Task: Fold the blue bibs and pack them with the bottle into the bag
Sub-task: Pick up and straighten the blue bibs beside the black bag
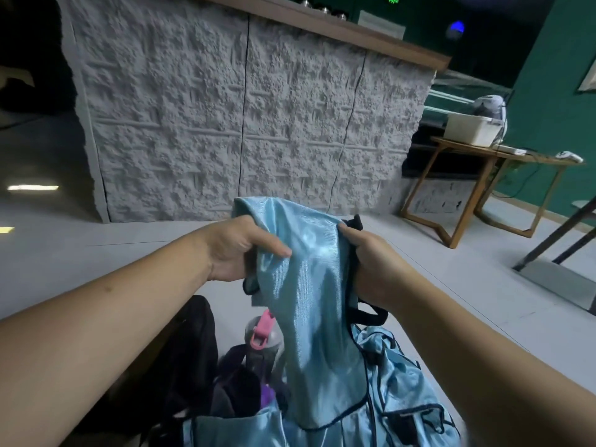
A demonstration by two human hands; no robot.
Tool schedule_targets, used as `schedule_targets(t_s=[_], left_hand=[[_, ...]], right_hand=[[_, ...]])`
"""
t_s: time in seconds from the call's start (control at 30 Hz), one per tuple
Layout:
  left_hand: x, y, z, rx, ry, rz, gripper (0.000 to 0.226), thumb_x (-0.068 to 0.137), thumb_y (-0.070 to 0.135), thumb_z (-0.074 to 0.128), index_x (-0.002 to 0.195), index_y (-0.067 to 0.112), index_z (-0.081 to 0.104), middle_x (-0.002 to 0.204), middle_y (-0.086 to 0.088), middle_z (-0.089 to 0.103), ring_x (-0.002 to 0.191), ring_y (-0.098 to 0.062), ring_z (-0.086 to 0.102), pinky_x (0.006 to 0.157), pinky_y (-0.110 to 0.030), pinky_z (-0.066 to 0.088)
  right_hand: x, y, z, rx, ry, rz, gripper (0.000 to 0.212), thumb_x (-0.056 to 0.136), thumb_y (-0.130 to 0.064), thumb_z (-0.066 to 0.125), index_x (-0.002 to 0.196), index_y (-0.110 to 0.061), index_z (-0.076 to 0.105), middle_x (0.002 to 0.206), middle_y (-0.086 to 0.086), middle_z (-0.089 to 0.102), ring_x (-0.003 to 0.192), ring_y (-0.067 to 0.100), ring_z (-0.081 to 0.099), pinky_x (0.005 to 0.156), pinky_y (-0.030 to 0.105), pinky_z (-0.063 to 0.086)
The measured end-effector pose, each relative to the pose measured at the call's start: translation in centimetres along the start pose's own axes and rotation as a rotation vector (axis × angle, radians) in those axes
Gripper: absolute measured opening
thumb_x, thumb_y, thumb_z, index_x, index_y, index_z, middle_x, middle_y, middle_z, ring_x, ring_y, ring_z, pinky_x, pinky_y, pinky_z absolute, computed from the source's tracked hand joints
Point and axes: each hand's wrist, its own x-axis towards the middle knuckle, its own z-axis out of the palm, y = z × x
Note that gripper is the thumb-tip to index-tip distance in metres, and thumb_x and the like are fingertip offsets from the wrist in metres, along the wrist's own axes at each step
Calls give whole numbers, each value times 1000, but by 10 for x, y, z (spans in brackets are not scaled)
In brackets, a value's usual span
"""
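At your 12 o'clock: a grey rough-textured counter front (245,124), split by vertical seams, capped by a brown wooden top (338,27). Small jars (324,9) sit on that top, too blurred to identify. At 2 o'clock a wooden side table (477,175) carries a white plastic bin (472,129) with a grey-white rounded object (488,104) behind it and a white cable (512,151) beside it. Teal wall (548,91) at 2–3 o'clock. Pale grey floor (80,227) throughout, light reflection (32,188) at 9 o'clock.

Dim room, wide-angle edge warping, soft motion blur throughout.
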Motion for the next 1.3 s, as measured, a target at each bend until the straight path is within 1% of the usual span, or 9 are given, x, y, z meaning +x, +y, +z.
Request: schedule_targets(t_s=[0.23,0.37,0.5,0.6,0.77,0.93,1.07,1.17,1.3], left_hand=[[5,11,5,188,276,-87,40,84,-21,57,120,-6,66,119,-25,71,106,-38,72,95,-47,59],[9,16,-5,305,441,-114,82,49,2,86,126,-2,57,130,-27,61,113,-41,66,95,-51,58],[18,19,-6,367,574,-26,112,58,3,86,153,38,37,154,-10,47,119,-34,63,96,-50,57],[16,19,-1,461,562,28,126,72,-1,85,147,68,11,165,3,31,120,-31,62,97,-46,56],[6,16,21,730,615,87,84,90,-4,71,155,41,40,161,-8,40,102,-19,66,95,-39,57],[5,14,14,711,533,-40,21,97,1,64,111,9,78,112,-16,74,97,-28,74,95,-42,60],[-2,12,9,688,402,-61,16,94,8,72,108,4,78,105,-18,77,104,-31,74,102,-41,56],[-8,8,4,635,277,-90,44,67,24,91,105,5,79,102,-13,79,107,-32,73,103,-43,53],[-12,-2,6,851,248,-151,38,59,24,96,89,12,77,82,-4,77,79,-20,71,69,-27,51]], right_hand=[[-4,-14,-13,-100,-5,-147,32,88,9,66,120,8,63,111,25,70,87,32,75,72,35,61],[1,-18,-15,-198,105,-302,95,78,11,79,155,-30,40,139,1,50,111,27,69,83,42,63],[4,-21,-16,-523,129,-375,32,90,1,72,112,-22,77,108,4,68,96,26,65,91,41,55],[0,-21,-16,-688,128,-394,18,96,-1,65,104,-10,78,96,6,70,91,19,62,85,32,50],[-9,-21,-11,-987,29,-290,43,73,-29,93,107,-6,77,105,21,74,86,24,65,86,36,53],[-15,-15,6,-1543,22,-206,40,62,-38,95,92,-18,79,85,7,76,68,18,59,57,27,47],[-17,-13,7,-1547,32,-204,12,76,-25,86,79,-20,76,79,8,72,66,18,55,52,25,42],[-16,-11,-4,-1339,30,-199,11,74,-17,85,81,-21,79,85,7,77,77,23,70,71,34,59],[-14,-5,-16,-1112,-31,-181,21,75,-7,81,94,-17,82,89,9,80,90,33,76,85,53,62]])
